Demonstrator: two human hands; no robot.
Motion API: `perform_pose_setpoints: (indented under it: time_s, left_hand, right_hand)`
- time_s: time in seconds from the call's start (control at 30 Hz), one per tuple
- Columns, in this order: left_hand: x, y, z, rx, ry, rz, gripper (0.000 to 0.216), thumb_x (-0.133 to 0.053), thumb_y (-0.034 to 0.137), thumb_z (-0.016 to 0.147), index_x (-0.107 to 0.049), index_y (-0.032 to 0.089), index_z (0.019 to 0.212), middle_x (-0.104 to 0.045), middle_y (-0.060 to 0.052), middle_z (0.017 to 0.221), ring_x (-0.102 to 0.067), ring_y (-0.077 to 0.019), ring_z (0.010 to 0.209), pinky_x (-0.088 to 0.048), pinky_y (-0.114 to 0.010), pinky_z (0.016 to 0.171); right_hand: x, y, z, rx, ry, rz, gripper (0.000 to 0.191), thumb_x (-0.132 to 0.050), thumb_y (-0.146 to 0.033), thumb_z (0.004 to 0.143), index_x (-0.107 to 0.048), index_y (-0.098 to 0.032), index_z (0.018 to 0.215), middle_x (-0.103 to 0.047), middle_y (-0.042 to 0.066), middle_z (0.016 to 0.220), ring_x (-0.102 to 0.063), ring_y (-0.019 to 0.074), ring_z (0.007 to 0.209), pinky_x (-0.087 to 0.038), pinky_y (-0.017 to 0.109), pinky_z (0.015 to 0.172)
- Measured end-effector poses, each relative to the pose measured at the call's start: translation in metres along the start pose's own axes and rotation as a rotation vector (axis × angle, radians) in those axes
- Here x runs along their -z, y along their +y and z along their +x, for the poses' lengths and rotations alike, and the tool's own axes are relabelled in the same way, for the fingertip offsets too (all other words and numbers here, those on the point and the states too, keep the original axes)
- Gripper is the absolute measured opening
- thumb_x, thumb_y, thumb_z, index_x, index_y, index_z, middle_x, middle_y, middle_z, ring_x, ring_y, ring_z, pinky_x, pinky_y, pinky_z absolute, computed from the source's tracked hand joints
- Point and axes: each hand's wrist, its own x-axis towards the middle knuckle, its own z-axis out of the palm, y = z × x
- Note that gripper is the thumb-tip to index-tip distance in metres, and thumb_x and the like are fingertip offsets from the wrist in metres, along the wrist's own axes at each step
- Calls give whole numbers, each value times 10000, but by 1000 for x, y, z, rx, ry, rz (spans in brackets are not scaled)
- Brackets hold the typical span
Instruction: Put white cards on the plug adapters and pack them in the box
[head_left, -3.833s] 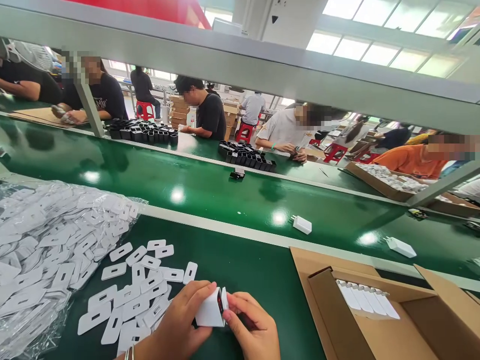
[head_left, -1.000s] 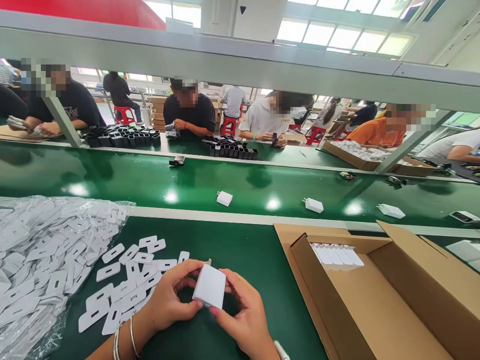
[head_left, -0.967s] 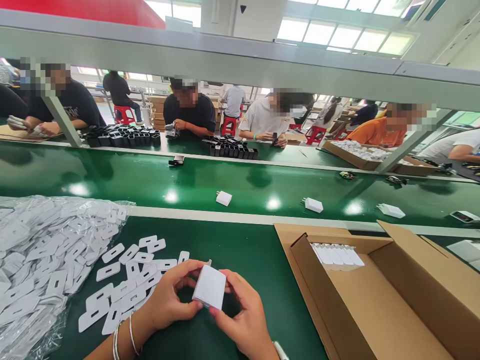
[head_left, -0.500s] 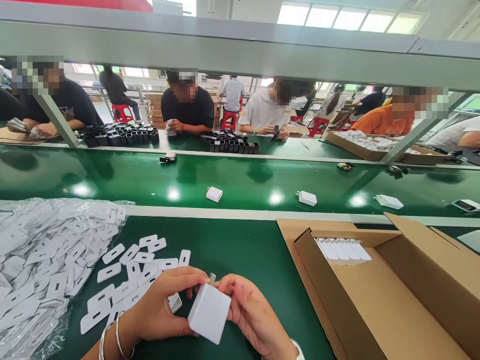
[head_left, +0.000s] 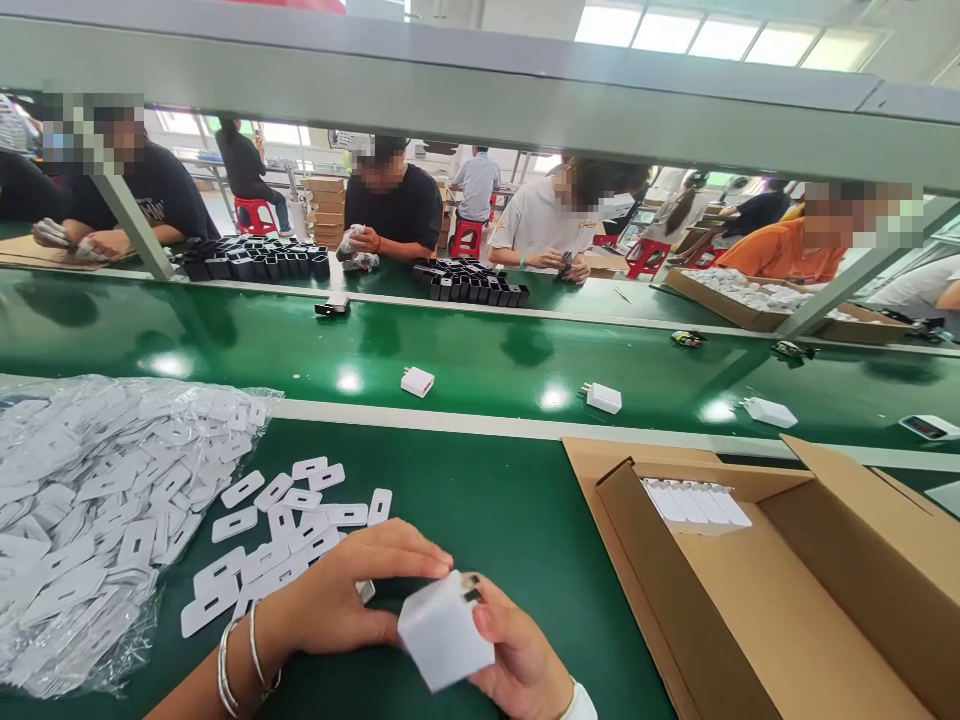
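Note:
Low in the middle of the view is a white plug charger [head_left: 444, 630], tilted, with its metal prongs pointing up and right. My right hand [head_left: 525, 650] is closed on its right side, thumb by the prongs. My left hand [head_left: 356, 585] grips it from the left, index finger at the top edge and thumb at the lower left side. Loose white slotted cover plates [head_left: 236, 520] lie left of my hands. Another white piece [head_left: 365, 590] is partly hidden behind my left hand.
A clear plastic bag [head_left: 82, 500] of white plates lies at left. On the right stands an open cardboard box [head_left: 817, 600] with a row of white chargers [head_left: 697, 502]. Chargers and parts lie on the green belt [head_left: 502, 380] beyond. Co-workers sit across, below a grey overhead beam [head_left: 450, 95].
The charger has turned and moved slightly right, bringing its prongs to the right. My right thumb now lies across its side. Items on the belt have shifted slightly left.

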Motion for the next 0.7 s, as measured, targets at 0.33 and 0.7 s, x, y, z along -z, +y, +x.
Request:
perform_pose_setpoints:
  time_s: [0.33,0.7]
  left_hand:
    - [-12,-2,-1,232,192,-119,728,-792,519,638,-519,269,1265,-633,-72,1133,-604,-212,967,-541,-323,790]
    - [-18,11,-2,-196,334,241,563,-716,233,734,-505,226,1256,-660,-99,1034,-656,-203,921,-561,-293,797]
  right_hand:
    - [-25,-28,-11,516,199,-635,577,-840,-447,545,-695,-236,1062,-700,59,882,-631,188,775,-500,261,654]
    - [-17,-13,-7,967,89,-1299,551,-812,-309,649,-577,-310,1147,-670,69,1050,-635,252,1023,-522,391,922]
